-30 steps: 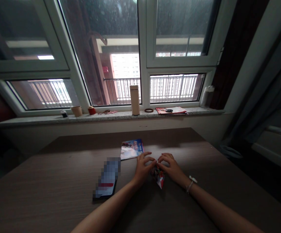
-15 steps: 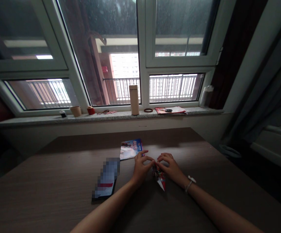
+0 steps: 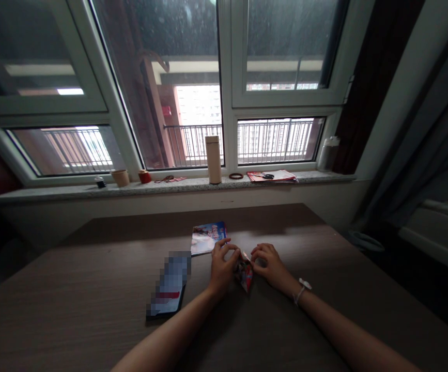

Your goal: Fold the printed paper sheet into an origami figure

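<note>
Above the dark wooden table [image 3: 103, 289], my left hand [image 3: 222, 266] pinches a small folded paper [image 3: 244, 275] by its upper left side. The paper has a red, dark and white print and tapers to a point toward me; a pale flap stands up at its top. On the other side, my right hand [image 3: 271, 264] is closed in a pinch at the paper's upper right edge, with thumb and forefinger meeting there. A white band circles the right wrist. Fingertips cover part of the paper's edges.
Left of my arm lies a phone [image 3: 171, 289], its screen pixelated. A printed booklet [image 3: 208, 237] lies beyond my left hand. On the windowsill stand a beige flask [image 3: 213, 160], a paper cup [image 3: 120, 178], a clear bottle [image 3: 329, 155], and scissors [image 3: 266, 176] on red papers.
The folded paper has shifted slightly left and its point has swung left and away from me. My hands have moved a little apart, and a pale flap now shows between them.
</note>
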The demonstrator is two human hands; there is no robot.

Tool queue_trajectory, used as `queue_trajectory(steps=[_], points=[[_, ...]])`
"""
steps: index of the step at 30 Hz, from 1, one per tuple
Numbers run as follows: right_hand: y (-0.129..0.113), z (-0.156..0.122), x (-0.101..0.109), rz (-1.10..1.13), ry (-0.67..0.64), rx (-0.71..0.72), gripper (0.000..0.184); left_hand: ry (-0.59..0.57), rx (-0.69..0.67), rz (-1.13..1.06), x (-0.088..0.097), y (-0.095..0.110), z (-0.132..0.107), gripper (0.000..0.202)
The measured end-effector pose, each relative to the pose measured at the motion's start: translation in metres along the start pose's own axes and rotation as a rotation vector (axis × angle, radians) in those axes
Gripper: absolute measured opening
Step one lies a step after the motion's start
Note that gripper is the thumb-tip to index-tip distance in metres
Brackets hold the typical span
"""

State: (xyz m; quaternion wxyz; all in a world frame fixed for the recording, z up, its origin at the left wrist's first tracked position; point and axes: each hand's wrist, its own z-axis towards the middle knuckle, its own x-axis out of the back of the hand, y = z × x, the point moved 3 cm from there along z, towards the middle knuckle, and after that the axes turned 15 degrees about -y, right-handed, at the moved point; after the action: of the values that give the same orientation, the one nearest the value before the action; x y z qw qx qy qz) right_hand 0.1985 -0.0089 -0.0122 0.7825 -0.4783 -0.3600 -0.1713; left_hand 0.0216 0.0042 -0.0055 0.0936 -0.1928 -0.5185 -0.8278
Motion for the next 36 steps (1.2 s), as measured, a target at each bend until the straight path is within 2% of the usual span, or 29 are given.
queue_trajectory(steps=[7, 16, 21, 24, 27, 32, 36], points=[[0.009, 0.0, -0.003, -0.016, -0.013, 0.004, 0.003, 0.017, -0.017, 0.013, -0.002, -0.006, 0.001, 0.009], [0.011, -0.001, -0.003, -0.05, -0.024, 0.038, 0.003, -0.034, 0.006, 0.096, -0.002, 0.002, 0.001, 0.013], [0.023, -0.002, 0.002, -0.084, 0.012, -0.019, 0.008, -0.07, 0.038, 0.139, -0.004, -0.001, 0.001, 0.02], [0.027, -0.003, 0.006, -0.09, 0.004, -0.053, 0.011, -0.085, 0.065, 0.185, -0.006, -0.005, 0.001, 0.013], [0.024, -0.004, 0.007, -0.096, -0.004, -0.071, 0.009, -0.092, 0.08, 0.217, -0.008, -0.008, 0.001, 0.004], [0.014, -0.006, 0.006, -0.149, -0.021, -0.044, 0.009, -0.088, 0.057, 0.234, -0.008, -0.007, 0.001, 0.006], [0.013, -0.005, 0.005, -0.186, -0.044, -0.084, 0.011, -0.085, 0.062, 0.222, -0.008, -0.006, 0.001, 0.008]])
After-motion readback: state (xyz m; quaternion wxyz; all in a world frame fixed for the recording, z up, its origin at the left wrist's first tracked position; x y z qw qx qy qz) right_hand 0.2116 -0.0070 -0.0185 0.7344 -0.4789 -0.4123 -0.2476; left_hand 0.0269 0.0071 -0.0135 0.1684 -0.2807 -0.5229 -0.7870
